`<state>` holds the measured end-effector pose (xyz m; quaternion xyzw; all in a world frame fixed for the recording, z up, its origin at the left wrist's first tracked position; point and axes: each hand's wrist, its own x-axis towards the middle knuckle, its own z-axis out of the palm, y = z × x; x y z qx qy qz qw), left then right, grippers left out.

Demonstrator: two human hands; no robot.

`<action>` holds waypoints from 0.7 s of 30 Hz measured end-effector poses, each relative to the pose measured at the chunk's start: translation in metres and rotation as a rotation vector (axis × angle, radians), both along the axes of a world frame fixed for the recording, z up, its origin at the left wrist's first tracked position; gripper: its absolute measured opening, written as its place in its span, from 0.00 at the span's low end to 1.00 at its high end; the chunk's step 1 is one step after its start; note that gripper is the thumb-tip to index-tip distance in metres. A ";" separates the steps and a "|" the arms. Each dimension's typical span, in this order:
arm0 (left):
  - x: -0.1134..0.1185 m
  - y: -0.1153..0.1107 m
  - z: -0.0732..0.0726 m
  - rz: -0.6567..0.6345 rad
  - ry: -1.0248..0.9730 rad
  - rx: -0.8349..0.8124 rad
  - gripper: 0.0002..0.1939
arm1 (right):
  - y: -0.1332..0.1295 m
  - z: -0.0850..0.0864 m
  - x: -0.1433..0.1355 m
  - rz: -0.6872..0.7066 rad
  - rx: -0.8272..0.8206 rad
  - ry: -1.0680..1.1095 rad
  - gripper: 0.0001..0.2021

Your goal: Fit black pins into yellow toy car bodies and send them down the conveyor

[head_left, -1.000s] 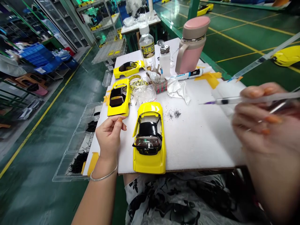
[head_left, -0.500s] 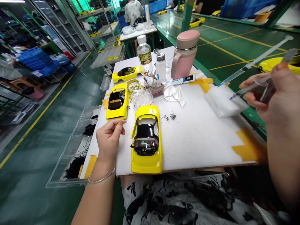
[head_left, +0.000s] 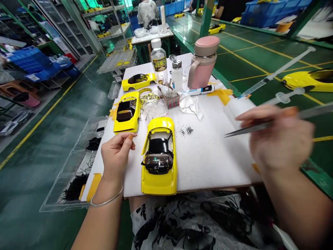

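A yellow model car body (head_left: 159, 182) with a black roof and clear windshield lies on the white work board, its side door standing ajar. Just left of it, my left hand (head_left: 116, 152) is closed in a pinch; whatever its fingertips may hold is too small to make out. My right hand (head_left: 282, 139), slightly blurred, grips metal tweezers (head_left: 241, 131) above the board's right side, tips pointing left. Beyond that hand lies a syringe (head_left: 282, 97), partly hidden by it. Another syringe (head_left: 275, 74) rests farther back. Tiny black pieces (head_left: 189, 130) are scattered right of the car.
Two more yellow car bodies (head_left: 126, 113) sit at the board's left. A clear bottle (head_left: 159, 62), pump bottle (head_left: 177, 74), pink mug (head_left: 204, 66), glue tube (head_left: 200, 90) and crumpled tissue (head_left: 191, 106) stand or lie behind. A clear tray (head_left: 52, 203) holds black parts at left.
My right hand has let go of the syringe, which now lies behind it. It has moved left over the board with the tweezers pointing left. My left hand keeps its pinch.
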<state>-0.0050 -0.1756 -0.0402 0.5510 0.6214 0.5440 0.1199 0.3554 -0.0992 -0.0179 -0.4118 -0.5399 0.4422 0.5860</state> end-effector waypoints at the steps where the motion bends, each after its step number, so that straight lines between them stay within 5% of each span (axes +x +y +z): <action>1: 0.000 0.000 0.000 0.003 0.003 0.003 0.07 | 0.000 -0.001 -0.011 0.029 0.016 -0.008 0.26; 7: -0.002 -0.001 -0.001 -0.005 0.004 0.003 0.07 | 0.013 0.002 -0.049 0.274 -0.129 -0.268 0.17; 13: -0.002 -0.002 0.000 -0.006 -0.012 0.019 0.07 | 0.017 -0.015 -0.053 0.247 -0.112 -0.338 0.05; 21: -0.001 -0.003 0.000 -0.019 0.042 0.036 0.07 | 0.015 -0.031 -0.054 0.269 0.099 -0.454 0.03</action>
